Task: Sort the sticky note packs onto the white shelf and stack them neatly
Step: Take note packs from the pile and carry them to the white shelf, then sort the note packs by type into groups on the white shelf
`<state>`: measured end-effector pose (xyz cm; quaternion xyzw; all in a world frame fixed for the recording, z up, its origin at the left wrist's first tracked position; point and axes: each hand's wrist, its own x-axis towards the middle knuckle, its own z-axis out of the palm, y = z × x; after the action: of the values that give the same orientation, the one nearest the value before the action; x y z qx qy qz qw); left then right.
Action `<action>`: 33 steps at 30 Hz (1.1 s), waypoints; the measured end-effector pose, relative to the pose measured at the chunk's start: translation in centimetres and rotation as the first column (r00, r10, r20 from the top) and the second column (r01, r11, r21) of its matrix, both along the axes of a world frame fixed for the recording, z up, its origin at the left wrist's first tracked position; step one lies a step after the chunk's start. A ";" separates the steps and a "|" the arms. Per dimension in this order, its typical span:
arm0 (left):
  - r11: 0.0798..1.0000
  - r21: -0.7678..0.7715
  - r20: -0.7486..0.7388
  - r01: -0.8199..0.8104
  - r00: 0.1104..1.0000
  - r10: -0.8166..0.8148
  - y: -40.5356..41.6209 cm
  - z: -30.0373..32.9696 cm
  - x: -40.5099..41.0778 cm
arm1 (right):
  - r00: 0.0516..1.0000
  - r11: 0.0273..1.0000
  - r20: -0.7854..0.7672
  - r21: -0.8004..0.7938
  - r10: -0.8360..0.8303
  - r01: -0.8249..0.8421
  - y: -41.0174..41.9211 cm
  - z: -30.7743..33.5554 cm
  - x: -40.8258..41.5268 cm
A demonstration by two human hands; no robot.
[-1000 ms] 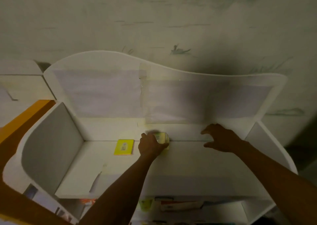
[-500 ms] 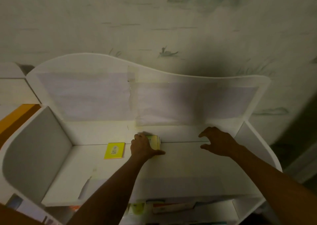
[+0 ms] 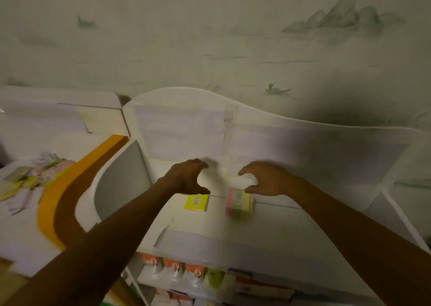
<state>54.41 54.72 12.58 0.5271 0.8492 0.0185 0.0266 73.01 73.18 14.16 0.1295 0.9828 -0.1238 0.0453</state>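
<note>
White shelf (image 3: 268,231) top under dim light | my left hand (image 3: 186,177), a second ago gripping the pastel pack (image 3: 239,203), is lifting off, fingers curled, holding nothing | right hand (image 3: 268,179) is hovering likewise | pack is sitting beside yellow pack (image 3: 196,202) | more packs (image 3: 35,175) are waiting on the left table.

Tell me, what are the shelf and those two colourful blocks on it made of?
The white shelf looks like painted or laminated board: smooth, matte, with flat cut edges. The yellow pack and the pastel striped pack look like stacked paper; the striped one shows coloured layers down its side. Both are blurry, so any plastic wrap can't be told.
</note>
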 end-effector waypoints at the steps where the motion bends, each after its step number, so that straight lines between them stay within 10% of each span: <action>1: 1.000 0.016 -0.028 -0.014 0.999 0.015 -1.0 1.2 -0.6 | 1.000 1.000 -0.002 0.004 0.023 -0.023 -0.7 0.7 -1.1; 11: 0.975 0.119 -0.211 -0.186 0.955 0.208 -14.5 9.0 -8.3 | 0.983 0.983 -0.093 0.103 0.160 -0.150 -10.8 7.7 -11.1; 33: 0.846 0.083 -0.097 -0.527 0.841 0.533 -52.0 5.9 -25.7 | 0.946 0.945 -0.127 0.176 0.299 -0.276 -41.0 7.2 -35.4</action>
<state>28.73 2.70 18.49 0.2727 0.9610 0.0169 -0.0430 37.61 32.20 21.34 -0.0223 0.9983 -0.0483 -0.0223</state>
